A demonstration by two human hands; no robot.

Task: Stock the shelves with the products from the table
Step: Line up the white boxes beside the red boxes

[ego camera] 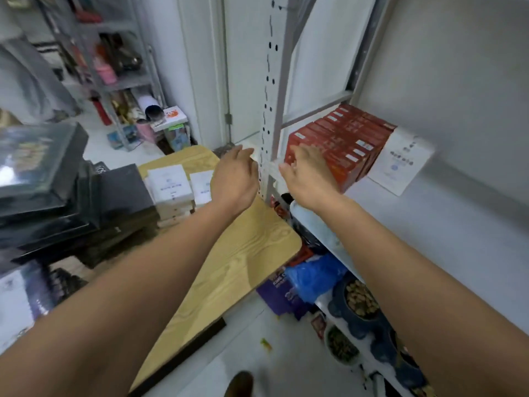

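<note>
Labels on red boxes (346, 147) and white boxes (169, 181) on the worktop (246, 253) are blurred, unreadable. Right hand (307, 171) rests straight fingers on the red boxes; left hand (234, 174) grasp cannot be told.

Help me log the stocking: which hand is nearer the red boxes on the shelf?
Right. The right hand overlaps the near end of the red boxes; the left hand is left of the shelf upright, over the wooden table.

Left hand (234, 174), right hand (305, 170) reached forward, flat, close together.
</note>
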